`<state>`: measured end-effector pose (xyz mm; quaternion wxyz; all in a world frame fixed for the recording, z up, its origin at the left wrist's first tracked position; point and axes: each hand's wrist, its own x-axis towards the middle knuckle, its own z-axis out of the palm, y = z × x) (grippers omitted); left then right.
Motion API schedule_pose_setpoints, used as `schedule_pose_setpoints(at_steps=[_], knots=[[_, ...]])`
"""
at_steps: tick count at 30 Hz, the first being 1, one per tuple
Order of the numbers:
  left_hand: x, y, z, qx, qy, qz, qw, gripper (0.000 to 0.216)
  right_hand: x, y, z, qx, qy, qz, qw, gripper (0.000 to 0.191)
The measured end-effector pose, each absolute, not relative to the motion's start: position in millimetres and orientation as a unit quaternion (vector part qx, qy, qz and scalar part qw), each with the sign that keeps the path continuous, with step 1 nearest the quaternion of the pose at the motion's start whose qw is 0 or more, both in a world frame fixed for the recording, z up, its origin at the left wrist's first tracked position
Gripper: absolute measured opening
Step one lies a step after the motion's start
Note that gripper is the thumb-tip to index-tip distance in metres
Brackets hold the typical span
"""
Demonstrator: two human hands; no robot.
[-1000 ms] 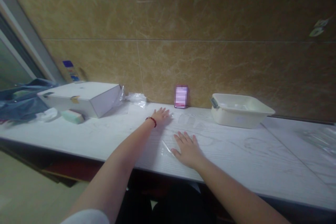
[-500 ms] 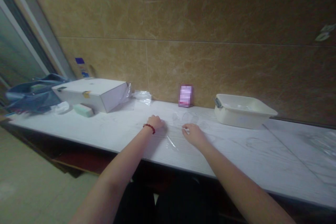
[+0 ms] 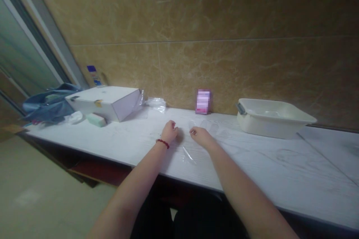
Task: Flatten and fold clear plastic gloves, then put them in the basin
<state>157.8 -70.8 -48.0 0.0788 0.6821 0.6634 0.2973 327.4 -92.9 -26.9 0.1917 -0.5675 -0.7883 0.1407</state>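
Over the white wood-grain tabletop [image 3: 134,138], my left hand [image 3: 169,131] is closed with its fingers curled inward; a red bead bracelet [image 3: 163,143] circles that wrist. My right hand [image 3: 201,136] faces it a short gap away, thumb and fingertips pinched together. Whatever either hand holds is too small or too clear to make out. Just below and between the hands lies a clear plastic strip or bag [image 3: 188,155] with a shiny edge. Several thin, clear, rounded plastic pieces [image 3: 213,126] rest behind my right hand, their outlines faint.
A phone-like device [image 3: 203,101] with a blurred screen leans on the tiled wall. At right stands a cream plastic basin [image 3: 266,129]. Leftward are a white box [image 3: 103,99], crumpled clear plastic [image 3: 156,104], a pale green sponge-like block [image 3: 96,120], a blue bag [image 3: 47,106] and a blue-capped bottle [image 3: 94,75].
My left hand has turned, its fingers now pointing up and showing more. My right hand has shifted slightly left relative to the table. The whole view has swung a little to the left.
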Motion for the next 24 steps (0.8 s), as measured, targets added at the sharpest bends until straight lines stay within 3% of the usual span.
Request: schedule_pose_setpoints(at_steps=[3, 7, 15, 20, 24], knots=[[151, -70, -49, 0.638, 0.736, 0.224, 0.029, 0.033, 329, -96, -25, -0.566, -0.791, 0.135, 0.188, 0.022], [151, -73, -49, 0.665, 0.727, 0.166, 0.038, 0.040, 332, -98, -21, -0.574, -0.794, 0.117, 0.161, 0.020], [163, -71, -54, 0.732, 0.628, 0.251, 0.080, 0.022, 336, -98, -28, -0.574, -0.803, 0.123, 0.102, 0.015], [170, -73, -58, 0.750, 0.520, 0.365, 0.185, 0.019, 335, -93, -28, -0.584, -0.769, 0.151, 0.210, 0.022], [173, -76, -59, 0.764, 0.468, 0.372, 0.241, 0.031, 336, -87, -33, -0.532, -0.774, 0.155, 0.307, 0.033]])
